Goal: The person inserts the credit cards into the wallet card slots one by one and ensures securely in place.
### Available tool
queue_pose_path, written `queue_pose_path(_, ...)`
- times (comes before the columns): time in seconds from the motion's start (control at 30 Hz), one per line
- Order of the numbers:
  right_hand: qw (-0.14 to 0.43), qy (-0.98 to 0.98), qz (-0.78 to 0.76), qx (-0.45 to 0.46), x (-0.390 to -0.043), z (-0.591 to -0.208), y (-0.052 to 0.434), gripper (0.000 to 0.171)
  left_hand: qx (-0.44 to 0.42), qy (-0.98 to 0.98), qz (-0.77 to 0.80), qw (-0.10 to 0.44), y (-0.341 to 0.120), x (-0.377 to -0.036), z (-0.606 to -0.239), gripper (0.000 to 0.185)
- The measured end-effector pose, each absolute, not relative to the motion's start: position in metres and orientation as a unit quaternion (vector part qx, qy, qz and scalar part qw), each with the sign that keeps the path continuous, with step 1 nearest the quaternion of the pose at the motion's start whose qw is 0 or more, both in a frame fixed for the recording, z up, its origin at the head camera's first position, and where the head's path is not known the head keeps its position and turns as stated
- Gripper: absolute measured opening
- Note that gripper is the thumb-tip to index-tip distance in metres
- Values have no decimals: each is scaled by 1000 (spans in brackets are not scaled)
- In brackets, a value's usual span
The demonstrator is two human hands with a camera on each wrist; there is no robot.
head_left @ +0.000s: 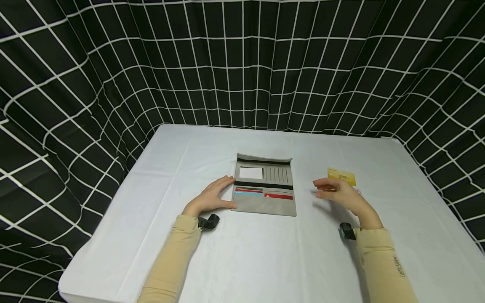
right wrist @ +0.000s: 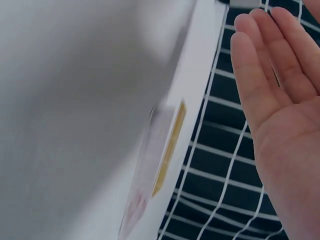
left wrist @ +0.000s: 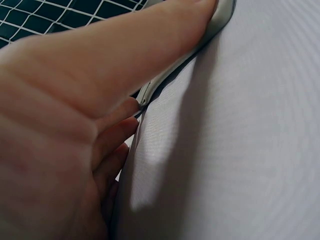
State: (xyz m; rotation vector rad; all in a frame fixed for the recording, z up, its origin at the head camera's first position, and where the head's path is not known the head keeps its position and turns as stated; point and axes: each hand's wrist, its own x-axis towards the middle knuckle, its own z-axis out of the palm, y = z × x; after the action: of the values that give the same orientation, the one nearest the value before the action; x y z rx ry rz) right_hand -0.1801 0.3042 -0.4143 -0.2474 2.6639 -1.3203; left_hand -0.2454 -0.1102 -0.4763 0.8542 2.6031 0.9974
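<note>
A grey wallet (head_left: 263,207) lies unfolded on the table. A white card (head_left: 251,173) shows in its upper left part; a light blue card (head_left: 249,193) and a red card (head_left: 278,196) stick out of the lower slots. My left hand (head_left: 210,198) rests along the wallet's left side, thumb at the lower corner and fingers spread farther up the edge. To the right, my right hand (head_left: 342,195) hovers over the table with relaxed fingers, holding nothing. Just beyond it lies a yellow card (head_left: 342,176), and a pale card with reddish marks (right wrist: 150,155), mostly hidden by the hand in the head view.
White cloth covers the table (head_left: 265,261). A black curtain with a white grid (head_left: 212,63) hangs behind and along both sides. Dark wrist devices sit on the left wrist (head_left: 208,221) and the right wrist (head_left: 347,231).
</note>
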Motion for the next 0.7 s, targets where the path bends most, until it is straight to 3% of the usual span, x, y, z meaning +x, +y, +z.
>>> queue_pose_path(0.7,46,923,-381,-3,-155,-413,371,59,291,889,337,111,-109,-245,-477,92)
